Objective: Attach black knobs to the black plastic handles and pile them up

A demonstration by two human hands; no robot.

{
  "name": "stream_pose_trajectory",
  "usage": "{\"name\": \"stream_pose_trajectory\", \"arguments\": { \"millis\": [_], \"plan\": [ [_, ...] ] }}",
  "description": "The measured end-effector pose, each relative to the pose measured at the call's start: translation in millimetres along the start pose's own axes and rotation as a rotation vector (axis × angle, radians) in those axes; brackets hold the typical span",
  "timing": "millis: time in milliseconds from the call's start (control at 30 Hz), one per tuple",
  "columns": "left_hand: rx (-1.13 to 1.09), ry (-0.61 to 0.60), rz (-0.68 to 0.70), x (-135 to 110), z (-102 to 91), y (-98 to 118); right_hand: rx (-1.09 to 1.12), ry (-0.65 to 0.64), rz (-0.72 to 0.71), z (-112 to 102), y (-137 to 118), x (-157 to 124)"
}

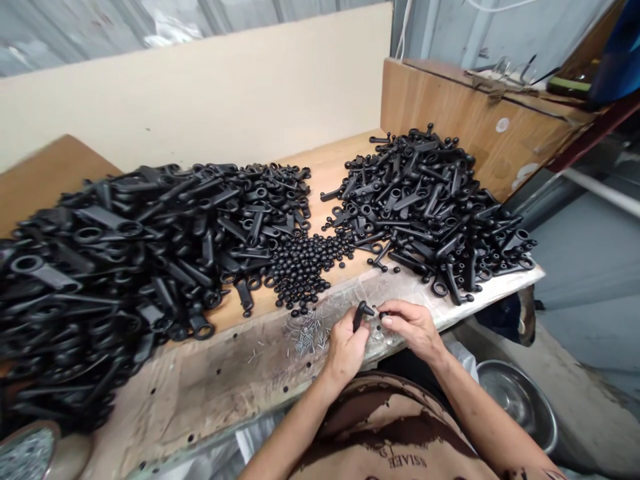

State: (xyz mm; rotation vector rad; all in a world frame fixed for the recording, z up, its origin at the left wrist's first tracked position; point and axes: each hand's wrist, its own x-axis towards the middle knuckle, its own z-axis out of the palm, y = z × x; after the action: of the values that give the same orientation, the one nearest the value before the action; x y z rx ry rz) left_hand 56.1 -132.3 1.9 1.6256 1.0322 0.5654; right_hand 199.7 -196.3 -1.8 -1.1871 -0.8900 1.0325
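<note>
My left hand [347, 347] is closed round a black plastic lever piece [359, 314], held upright at the table's front edge. Close beside it, my right hand [411, 325] pinches a small black part [383, 315] at its fingertips, almost touching the lever's tip. Just left of my hands lies a scatter of small metal pins [307, 335]. Behind them sits a patch of small black balls [306, 263].
A big heap of black lever pieces [125, 260] fills the table's left side, and a second heap [427, 207] covers the right. A wooden box [475, 127] stands at the back right. A metal bowl [520, 403] sits on the floor at the right, and a round container [30, 453] is at the bottom left.
</note>
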Motion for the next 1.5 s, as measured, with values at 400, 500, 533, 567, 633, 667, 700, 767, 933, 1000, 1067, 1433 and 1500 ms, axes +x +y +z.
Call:
{"name": "stream_pose_trajectory", "arguments": {
  "millis": [400, 500, 533, 567, 633, 667, 700, 767, 933, 1000, 1067, 1433, 1500],
  "plan": [
    [0.233, 0.052, 0.082, -1.6, 0.7, 3.7, 0.564, 0.048, 0.176, 30.6, 7.8, -2.5],
    [0.295, 0.063, 0.079, -1.9, 0.6, 3.5, 0.558, 0.072, 0.172, 33.3, 8.5, -2.9],
    [0.307, 0.065, 0.079, -2.1, 0.5, 3.9, 0.563, 0.084, 0.169, 34.3, 8.6, -3.1],
    [0.311, 0.065, 0.080, -2.3, 0.4, 4.3, 0.570, 0.095, 0.166, 35.3, 8.6, -3.3],
    [0.304, 0.066, 0.084, -2.8, 0.5, 5.1, 0.577, 0.115, 0.166, 37.1, 8.0, -3.8],
    [0.297, 0.067, 0.085, -3.0, 0.6, 5.4, 0.576, 0.125, 0.169, 38.0, 7.4, -4.1],
    [0.291, 0.068, 0.087, -3.2, 0.7, 5.6, 0.573, 0.135, 0.174, 38.8, 6.7, -4.3],
    [0.287, 0.066, 0.091, -3.7, 1.3, 5.4, 0.567, 0.153, 0.185, 40.0, 5.0, -4.7],
    [0.388, 0.101, 0.118, -4.7, 2.2, 0.6, 0.569, 0.168, 0.227, 39.4, 1.8, -5.1],
    [0.479, 0.110, 0.148, -4.2, 1.5, -2.5, 0.562, 0.179, 0.246, 37.7, 1.5, -4.8],
    [0.565, 0.115, 0.186, -2.9, 0.7, -5.7, 0.555, 0.188, 0.289, 36.0, 1.8, -4.8],
    [0.709, 0.144, 0.215, -0.5, 14.2, -3.7, 0.149, 0.364, 0.146, 44.0, 2.7, -4.1],
    [0.781, 0.162, 0.219, 2.6, 14.3, -5.9, 0.284, 0.341, 0.225, 43.5, 2.6, 1.3]
  ]
}}
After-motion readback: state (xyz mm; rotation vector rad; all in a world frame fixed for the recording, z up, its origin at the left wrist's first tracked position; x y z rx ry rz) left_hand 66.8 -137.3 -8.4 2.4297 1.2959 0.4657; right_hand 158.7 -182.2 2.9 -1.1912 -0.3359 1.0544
